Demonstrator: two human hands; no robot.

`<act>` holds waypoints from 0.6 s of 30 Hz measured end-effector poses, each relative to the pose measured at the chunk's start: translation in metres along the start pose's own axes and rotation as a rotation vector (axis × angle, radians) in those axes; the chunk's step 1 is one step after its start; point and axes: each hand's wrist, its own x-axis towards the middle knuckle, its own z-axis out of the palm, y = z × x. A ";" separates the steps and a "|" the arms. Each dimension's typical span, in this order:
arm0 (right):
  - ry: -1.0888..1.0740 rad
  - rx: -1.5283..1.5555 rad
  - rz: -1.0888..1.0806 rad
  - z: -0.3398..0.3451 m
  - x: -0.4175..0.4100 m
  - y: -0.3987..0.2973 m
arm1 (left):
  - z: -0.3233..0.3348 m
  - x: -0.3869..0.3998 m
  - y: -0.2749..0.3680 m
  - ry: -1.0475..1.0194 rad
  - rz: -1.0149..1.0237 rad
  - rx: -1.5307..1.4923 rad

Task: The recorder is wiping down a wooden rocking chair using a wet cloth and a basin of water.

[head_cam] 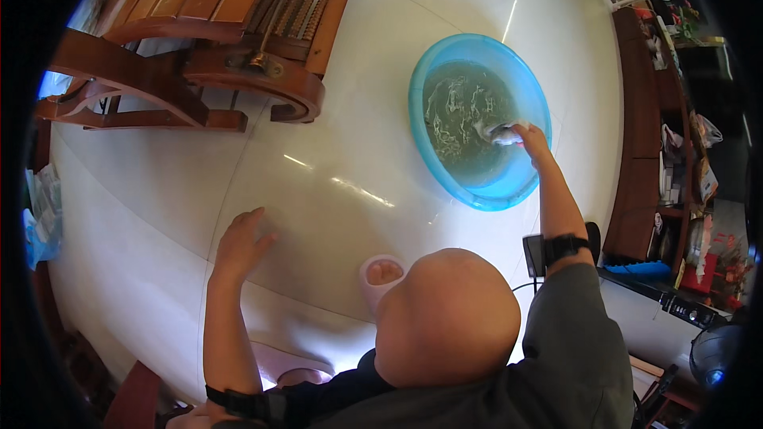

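Note:
A round blue plastic basin stands on the tiled floor ahead of me, holding murky grey water. My right hand reaches over its right side and grips a wet whitish-grey cloth, part of which touches the water. Light streaks show on the water's surface. To the left, my left hand hangs over the floor with fingers apart and nothing in it. Each of my arms bears a black strap, the right one with a dark box.
At the upper left is a wooden recliner chair with curved legs and a beaded panel. A long wooden cabinet holding various items runs along the right. Below the basin are my bent knee and a pink slipper. Plastic bags lie at the far left.

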 end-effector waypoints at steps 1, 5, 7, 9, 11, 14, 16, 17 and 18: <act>-0.009 0.223 -0.056 -0.004 -0.018 -0.020 | -0.001 0.000 0.002 -0.012 -0.028 -0.020; 0.022 0.224 -0.249 -0.023 -0.047 -0.059 | 0.005 0.003 -0.001 -0.015 -0.006 -0.024; 0.009 0.240 -0.257 -0.027 -0.053 -0.068 | 0.007 0.005 -0.004 0.024 0.113 0.025; -0.003 0.254 -0.273 -0.027 -0.054 -0.071 | 0.003 0.006 0.006 0.012 0.090 0.000; 0.069 0.148 -0.100 -0.024 -0.053 -0.067 | 0.002 0.007 0.010 -0.001 0.062 -0.023; 0.129 0.113 -0.094 -0.027 -0.053 -0.063 | 0.005 0.009 0.009 0.005 0.079 -0.032; 0.127 0.169 -0.093 -0.025 -0.044 -0.054 | 0.005 0.011 0.006 0.016 0.129 0.002; 0.112 0.226 -0.094 -0.018 -0.036 -0.048 | 0.005 0.008 0.002 0.015 0.127 0.008; 0.127 0.226 -0.090 -0.011 -0.024 -0.035 | 0.008 0.009 -0.001 0.012 0.101 0.029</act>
